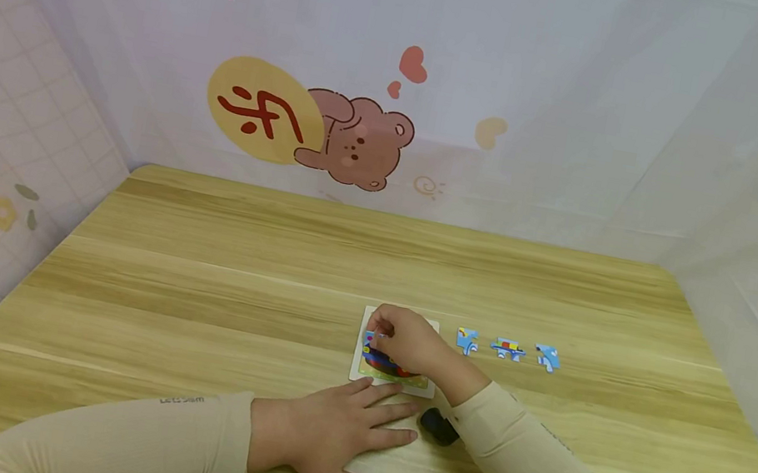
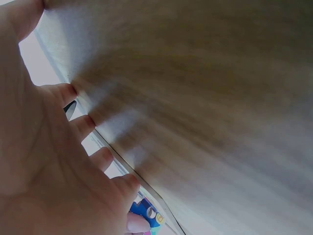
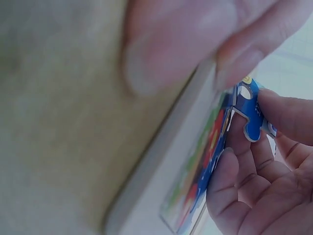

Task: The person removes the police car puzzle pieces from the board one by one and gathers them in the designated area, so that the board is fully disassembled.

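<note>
Centre of the head view: the right hand pinches a flat blue jigsaw piece between thumb and fingers, above the white-bordered rectangular puzzle board. Lower centre: the left hand has its fingers spread, foremost fingertips at the board's lower edge, grasping nothing. Right of centre: three loose, multicoloured jigsaw pieces in a row.

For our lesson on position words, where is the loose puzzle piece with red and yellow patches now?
In the head view, the red-and-yellow piece lies on the table, right of the puzzle board, between two mostly blue pieces.
</note>
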The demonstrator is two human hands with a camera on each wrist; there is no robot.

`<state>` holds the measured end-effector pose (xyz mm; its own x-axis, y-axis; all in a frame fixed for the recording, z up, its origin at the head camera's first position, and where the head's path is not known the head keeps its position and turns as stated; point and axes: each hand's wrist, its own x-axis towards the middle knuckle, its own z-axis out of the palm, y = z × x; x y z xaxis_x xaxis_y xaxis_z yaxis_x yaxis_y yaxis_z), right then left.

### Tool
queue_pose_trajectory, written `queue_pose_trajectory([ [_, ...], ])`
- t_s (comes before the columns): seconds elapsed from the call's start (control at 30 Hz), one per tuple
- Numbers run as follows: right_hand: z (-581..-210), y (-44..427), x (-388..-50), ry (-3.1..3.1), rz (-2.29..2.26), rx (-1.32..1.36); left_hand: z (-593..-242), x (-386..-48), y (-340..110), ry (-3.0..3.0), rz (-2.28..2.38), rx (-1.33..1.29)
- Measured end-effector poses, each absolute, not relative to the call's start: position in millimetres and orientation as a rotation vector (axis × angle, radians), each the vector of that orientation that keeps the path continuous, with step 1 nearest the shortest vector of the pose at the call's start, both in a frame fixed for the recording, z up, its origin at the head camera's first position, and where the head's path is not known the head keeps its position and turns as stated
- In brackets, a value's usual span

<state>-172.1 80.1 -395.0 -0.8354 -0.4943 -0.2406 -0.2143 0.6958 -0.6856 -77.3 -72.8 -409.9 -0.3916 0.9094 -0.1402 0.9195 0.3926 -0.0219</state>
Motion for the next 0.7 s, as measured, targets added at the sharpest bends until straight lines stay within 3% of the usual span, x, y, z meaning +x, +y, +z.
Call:
queue_pose_trajectory([
  [0.7,-384.8,75.7,-167.1,2.558,-0.773,-0.605,-408.2,-76.5,-72.4,2.547,-0.129,1.671],
])
